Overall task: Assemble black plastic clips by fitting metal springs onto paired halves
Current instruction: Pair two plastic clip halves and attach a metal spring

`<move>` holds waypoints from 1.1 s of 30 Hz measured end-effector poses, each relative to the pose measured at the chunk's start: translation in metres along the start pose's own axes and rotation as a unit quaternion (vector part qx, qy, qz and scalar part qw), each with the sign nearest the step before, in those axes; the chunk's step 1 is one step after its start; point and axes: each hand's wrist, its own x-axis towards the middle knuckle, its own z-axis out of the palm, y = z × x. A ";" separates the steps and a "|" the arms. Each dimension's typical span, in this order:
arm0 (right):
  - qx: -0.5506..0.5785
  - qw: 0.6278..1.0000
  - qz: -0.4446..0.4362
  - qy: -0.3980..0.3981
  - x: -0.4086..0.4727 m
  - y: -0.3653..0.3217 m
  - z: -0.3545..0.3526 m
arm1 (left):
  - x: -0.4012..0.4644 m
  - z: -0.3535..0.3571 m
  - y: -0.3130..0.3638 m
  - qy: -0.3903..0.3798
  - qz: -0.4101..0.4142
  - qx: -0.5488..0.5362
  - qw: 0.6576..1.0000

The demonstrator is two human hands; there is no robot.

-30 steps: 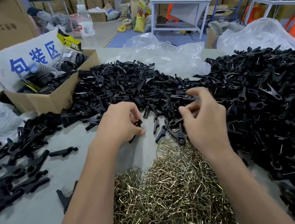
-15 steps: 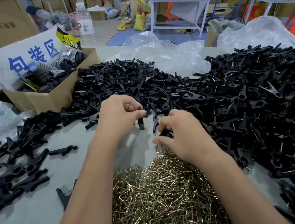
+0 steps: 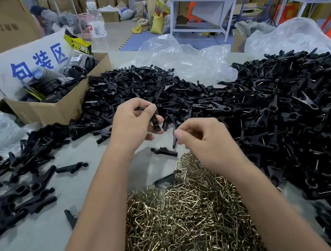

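I lifted both hands up off the pile. My left hand (image 3: 134, 121) now pinches one clip half (image 3: 155, 121) in its fingers. My right hand (image 3: 204, 140) pinches a second half (image 3: 174, 141). Before, it reached low by the springs (image 3: 190, 221). Next I think I must press them together.

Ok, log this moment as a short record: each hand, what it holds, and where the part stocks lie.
left hand: pinches a black clip half, held above the table
right hand: pinches a second clip half, pointing down
springs pile: brass-coloured, near edge, under the right forearm
loose halves pile: beyond the hands
large clip heap: right side
cardboard box: left, open
stray half: on the table between the hands and the springs
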 end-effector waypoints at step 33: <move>0.209 0.971 0.021 0.111 0.001 -0.001 -0.004 | -0.004 0.002 0.004 -0.114 -0.093 -0.135 0.980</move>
